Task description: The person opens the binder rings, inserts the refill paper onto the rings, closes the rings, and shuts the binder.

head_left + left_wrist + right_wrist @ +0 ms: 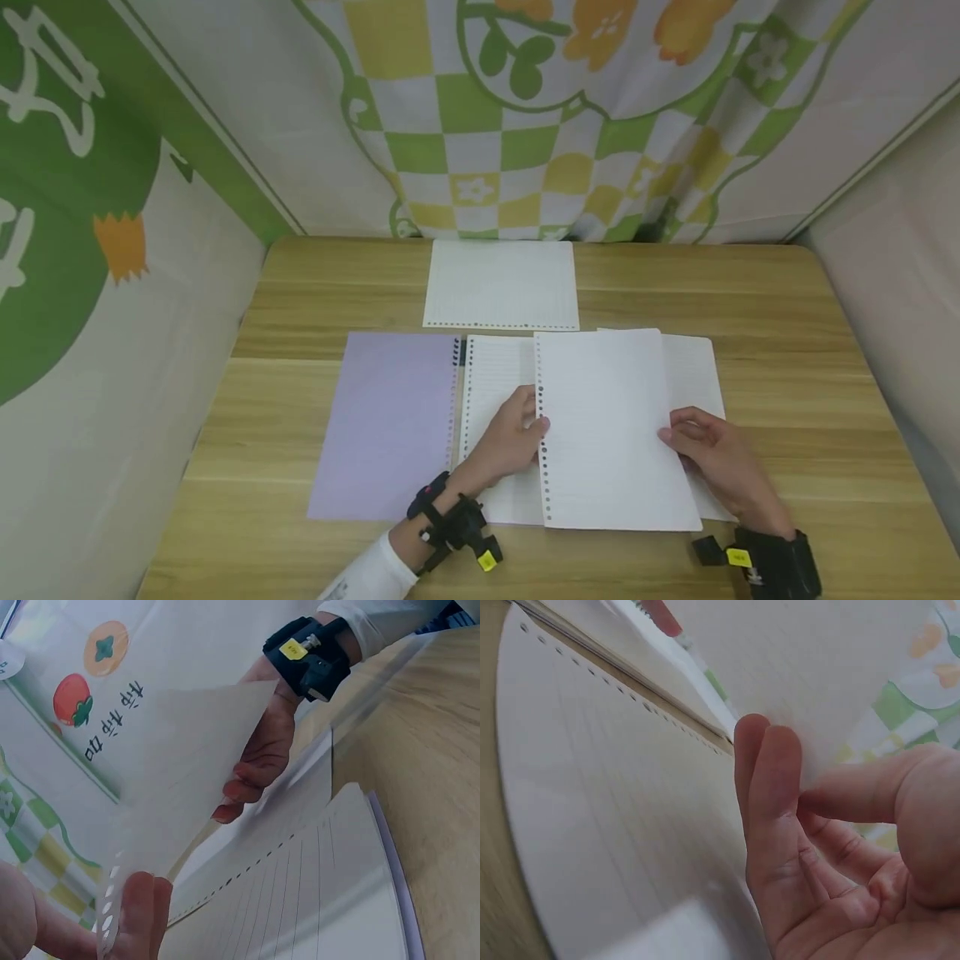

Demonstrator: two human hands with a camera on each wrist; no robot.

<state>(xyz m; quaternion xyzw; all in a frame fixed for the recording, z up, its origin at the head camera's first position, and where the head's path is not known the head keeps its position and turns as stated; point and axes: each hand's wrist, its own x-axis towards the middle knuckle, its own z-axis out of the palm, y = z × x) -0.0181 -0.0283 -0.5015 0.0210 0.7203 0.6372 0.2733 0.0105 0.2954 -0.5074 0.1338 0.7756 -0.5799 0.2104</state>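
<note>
A white loose-leaf sheet (pixel 603 433), with punched holes down its left edge, is held up between both hands. My left hand (pixel 510 437) pinches the holed edge, thumb on the front. On the opposite edge my right hand (pixel 716 462) pinches the paper between thumb and fingers; the right wrist view shows the fingertips (pixel 776 772) against it. Beneath the raised sheet lie lined pages (pixel 498 362), partly hidden, and another white sheet (pixel 693 375) shows at the right. Beside these pages lies a purple notebook cover (pixel 390 425) with holes along its right edge.
Another holed sheet (pixel 501 283) lies sideways at the back of the wooden table (pixel 810 400), near the patterned curtain (pixel 510 150). Fabric walls (pixel 187 275) stand along the left and right sides. Each wrist wears a black camera mount (pixel 457 525).
</note>
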